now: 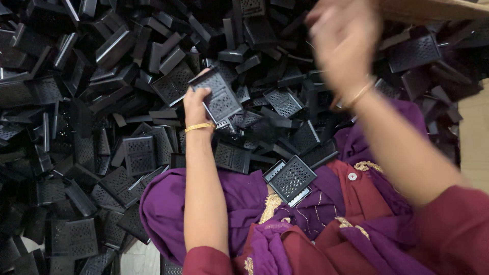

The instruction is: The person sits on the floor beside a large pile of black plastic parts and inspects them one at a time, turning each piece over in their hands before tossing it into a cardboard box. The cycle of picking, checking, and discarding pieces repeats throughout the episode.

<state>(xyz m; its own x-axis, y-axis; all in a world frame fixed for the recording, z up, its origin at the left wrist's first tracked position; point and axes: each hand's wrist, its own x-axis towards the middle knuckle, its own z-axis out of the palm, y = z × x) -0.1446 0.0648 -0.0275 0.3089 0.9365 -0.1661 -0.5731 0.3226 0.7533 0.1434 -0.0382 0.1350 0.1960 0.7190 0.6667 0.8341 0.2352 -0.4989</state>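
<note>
My left hand (195,100) grips a flat black perforated plastic piece (220,98) at its left edge, holding it above a big heap of the same black pieces (102,76). My right hand (342,31) is raised near the top of the view and blurred; I cannot tell whether it holds anything. Another black perforated piece (291,179) rests on the purple cloth (168,203) over my lap, between my two forearms.
The heap of black slotted plastic pieces spreads across the left, middle and far right. A brown cardboard edge (433,9) shows at the top right. Pale floor (476,132) appears at the right edge and at the bottom left (140,259).
</note>
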